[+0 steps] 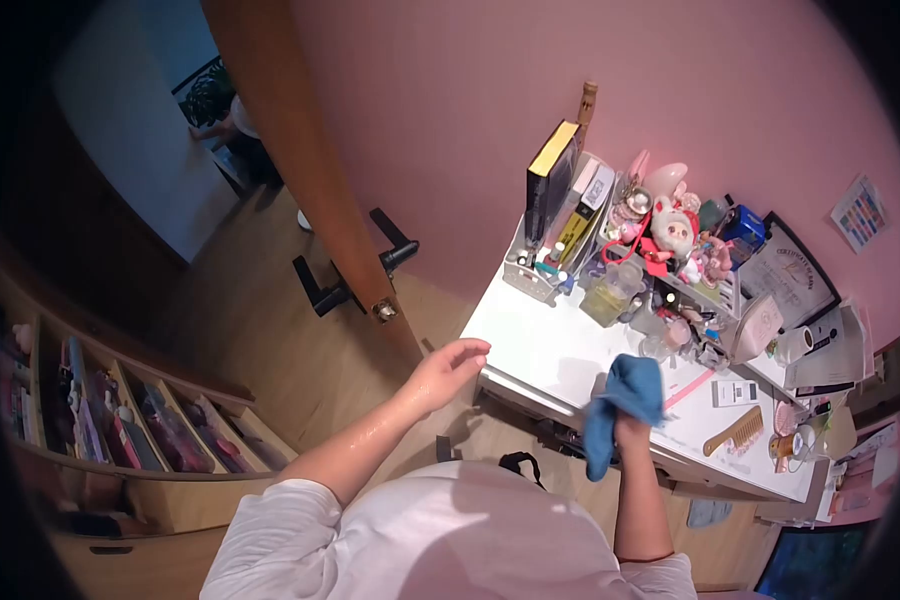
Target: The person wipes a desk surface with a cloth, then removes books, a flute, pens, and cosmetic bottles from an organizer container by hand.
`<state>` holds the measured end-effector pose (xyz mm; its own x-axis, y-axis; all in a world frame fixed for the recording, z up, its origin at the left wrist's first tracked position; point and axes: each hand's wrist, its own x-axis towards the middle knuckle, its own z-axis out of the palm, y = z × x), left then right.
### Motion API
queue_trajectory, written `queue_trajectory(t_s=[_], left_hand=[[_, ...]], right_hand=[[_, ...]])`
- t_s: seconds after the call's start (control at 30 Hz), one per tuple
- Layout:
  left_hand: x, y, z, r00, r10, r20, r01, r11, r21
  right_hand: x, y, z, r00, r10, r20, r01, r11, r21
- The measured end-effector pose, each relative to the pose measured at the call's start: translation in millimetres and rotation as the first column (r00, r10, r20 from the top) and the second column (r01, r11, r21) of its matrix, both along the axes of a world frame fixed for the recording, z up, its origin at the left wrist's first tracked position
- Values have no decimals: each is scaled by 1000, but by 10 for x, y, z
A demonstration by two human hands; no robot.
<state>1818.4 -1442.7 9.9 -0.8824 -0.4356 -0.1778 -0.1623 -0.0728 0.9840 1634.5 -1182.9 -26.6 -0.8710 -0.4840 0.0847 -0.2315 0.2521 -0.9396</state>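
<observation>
My right hand [632,432] grips a blue cloth [630,388] over the front edge of the white desk [530,340]. Part of the cloth hangs down past that edge, and folds of it hide most of my fingers. By the desk's left corner, my left hand [454,372] is held in the air with its fingers stretched out and nothing in it. Water drops seem to glisten on the left forearm. Close to the cloth lie a pink strip [688,388], a small white box [735,393] and a wooden comb [734,430].
Books [552,185], a plush doll [675,228], bottles and small containers crowd the back of the desk. A framed certificate [785,275] leans on the pink wall. Left stands an open wooden door [300,150] with black handles; shelves [130,420] line the lower left. Another person [235,120] is beyond the doorway.
</observation>
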Motion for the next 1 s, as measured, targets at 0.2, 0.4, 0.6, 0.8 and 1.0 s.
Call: queue_trajectory(t_s=[0.2,0.4,0.6,0.8,1.0], left_hand=[[-212,-120,-160,995,70,75,-63,994,-88],[-835,-341,-329,962,272,30,-271,962,-37],[-1157,-638,-349,862,502,73,-485,858,-170],[-897,-565,-758,827,468,311,-449,883,-133],[-830,-455,-882,863,421,278,-464,879,107]], right_hand=[[76,-558,-451,647,633,-424,-104,625,774],[-7,-1353,-420,461,747,-480,-366,652,663],[-387,-917,-489,396,772,-496,-460,635,621],[-432,-849,-399,401,821,-407,-481,567,669],[-201,-1668,-394,436,827,-354,-508,551,662]])
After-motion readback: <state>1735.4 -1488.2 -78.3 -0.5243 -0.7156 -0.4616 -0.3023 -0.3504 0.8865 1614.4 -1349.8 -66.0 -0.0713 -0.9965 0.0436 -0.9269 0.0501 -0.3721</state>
